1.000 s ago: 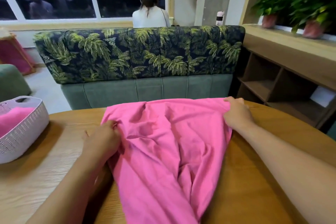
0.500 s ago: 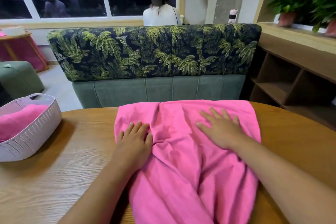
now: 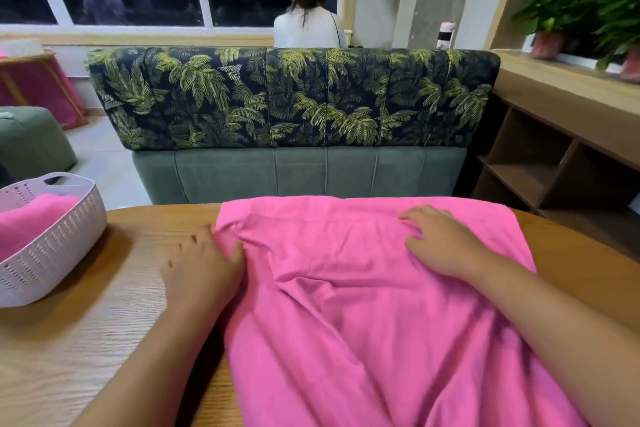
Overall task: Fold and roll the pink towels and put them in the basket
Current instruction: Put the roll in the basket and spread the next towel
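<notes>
Pink towels: two, first towel (image 3: 31, 222) inside the basket (image 3: 69, 239), second towel (image 3: 363, 315) right of the basket. Baskets: one. Hands: two, left hand (image 3: 201, 274) and right hand (image 3: 446, 243), both right of the basket.

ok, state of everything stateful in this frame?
Pink towel: spread on the table, unfolded, wrinkled.
Left hand: open, at the towel's left edge, thumb touching it.
Right hand: open, flat on the towel.
Basket: upright on the table, second pink towel inside.
</notes>
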A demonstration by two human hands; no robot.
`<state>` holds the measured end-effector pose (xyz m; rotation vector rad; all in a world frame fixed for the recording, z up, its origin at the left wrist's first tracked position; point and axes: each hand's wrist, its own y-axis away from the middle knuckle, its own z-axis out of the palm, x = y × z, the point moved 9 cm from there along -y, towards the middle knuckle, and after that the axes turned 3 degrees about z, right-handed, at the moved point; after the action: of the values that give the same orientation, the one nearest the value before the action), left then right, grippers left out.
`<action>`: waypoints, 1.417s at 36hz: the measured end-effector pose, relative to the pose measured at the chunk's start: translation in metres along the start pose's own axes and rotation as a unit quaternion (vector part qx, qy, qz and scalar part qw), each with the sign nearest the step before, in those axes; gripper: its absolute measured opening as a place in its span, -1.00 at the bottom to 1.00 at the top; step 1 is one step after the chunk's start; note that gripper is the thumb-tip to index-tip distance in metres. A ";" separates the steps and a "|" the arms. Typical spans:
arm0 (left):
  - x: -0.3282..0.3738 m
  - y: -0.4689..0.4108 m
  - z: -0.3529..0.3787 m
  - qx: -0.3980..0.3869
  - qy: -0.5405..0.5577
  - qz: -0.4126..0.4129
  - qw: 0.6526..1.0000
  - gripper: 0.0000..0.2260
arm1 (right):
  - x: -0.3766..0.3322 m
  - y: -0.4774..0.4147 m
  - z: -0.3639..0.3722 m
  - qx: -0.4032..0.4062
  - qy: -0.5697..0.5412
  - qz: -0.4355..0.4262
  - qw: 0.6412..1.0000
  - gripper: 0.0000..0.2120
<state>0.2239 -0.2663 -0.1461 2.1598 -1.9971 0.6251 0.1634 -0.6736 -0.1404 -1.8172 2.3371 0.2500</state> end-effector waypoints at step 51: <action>0.113 -0.011 0.031 -0.147 0.474 0.117 0.860 -0.83 | -0.137 -0.066 0.023 0.028 -0.644 -0.087 0.759 -0.89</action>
<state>0.2454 -0.3806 -0.1281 1.0639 -1.6109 1.0576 0.2610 -0.5552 -0.1324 -1.1021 1.1378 0.9919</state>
